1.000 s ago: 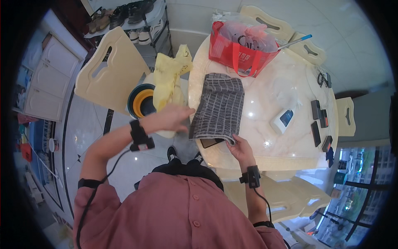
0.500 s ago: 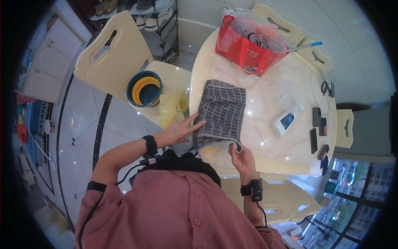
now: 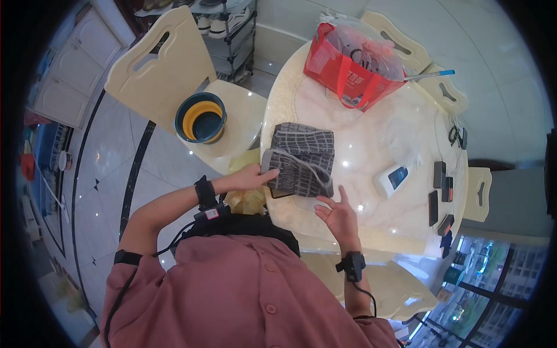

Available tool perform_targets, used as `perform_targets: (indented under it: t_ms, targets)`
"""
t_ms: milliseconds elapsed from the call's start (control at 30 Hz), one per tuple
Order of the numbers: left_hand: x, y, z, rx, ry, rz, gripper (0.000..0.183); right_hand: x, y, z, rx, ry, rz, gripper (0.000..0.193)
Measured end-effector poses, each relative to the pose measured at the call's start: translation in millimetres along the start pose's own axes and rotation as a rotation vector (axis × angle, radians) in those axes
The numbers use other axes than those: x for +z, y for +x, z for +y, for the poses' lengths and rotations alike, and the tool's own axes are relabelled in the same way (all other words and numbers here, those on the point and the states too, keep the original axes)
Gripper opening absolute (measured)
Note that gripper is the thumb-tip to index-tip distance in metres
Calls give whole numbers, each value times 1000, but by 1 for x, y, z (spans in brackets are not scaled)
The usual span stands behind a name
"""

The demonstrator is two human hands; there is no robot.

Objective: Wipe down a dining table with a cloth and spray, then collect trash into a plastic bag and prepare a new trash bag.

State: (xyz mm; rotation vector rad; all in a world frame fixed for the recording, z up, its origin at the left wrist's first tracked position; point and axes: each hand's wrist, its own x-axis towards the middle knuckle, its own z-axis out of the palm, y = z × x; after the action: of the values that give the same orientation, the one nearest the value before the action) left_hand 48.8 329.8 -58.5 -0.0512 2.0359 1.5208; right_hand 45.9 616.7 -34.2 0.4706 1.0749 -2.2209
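Note:
A dark grey cloth (image 3: 303, 139) with a lighter block pattern lies on the round table, its near part folded over on top. A pale hem loops across the fold. My left hand (image 3: 252, 176) holds the cloth's left edge, thumb on top and the other fingers mostly hidden. At the near right corner is my right hand (image 3: 339, 219), palm up, fingers spread, fingertips close to the cloth; contact is unclear. A dark flat edge (image 3: 282, 194) shows from beneath the cloth, its kind hidden.
A red carrier bag (image 3: 355, 78) stands at the table's far side. A white bottle (image 3: 391, 181) lies right of the cloth, with several small dark boxes (image 3: 440, 174) beyond. Leftward, a chair (image 3: 235, 110) bears a blue-and-yellow bucket (image 3: 201, 118); a yellow plastic bag (image 3: 246, 201) is by my left arm.
The cloth's near part has been folded over away from me, making it shorter. My right hand has let go of the corner and opened; my left now grips the left edge.

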Motion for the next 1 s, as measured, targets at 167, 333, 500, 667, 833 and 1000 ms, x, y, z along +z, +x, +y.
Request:
perform_targets:
  t_ms: [167,333,500,667,833,1000]
  targets:
    - [1,7,-12,-136,-131,16,50,-19,30,7,-4,-761,60,23]
    - [2,20,-12,24,-33,-23,47,-44,44,2,51,-886,173,22]
    - [14,51,-56,-6,140,135,41,-36,59,-14,139,-1230,228,23]
    - [15,47,-41,-134,214,159,44,14,110,-48,-656,-1532,-29,17]
    - [19,47,-50,-151,160,165,47,51,184,-60,-705,-1662,-473,20]
    - [20,46,-45,-188,194,148,48,59,217,-53,-437,-1970,-714,24]
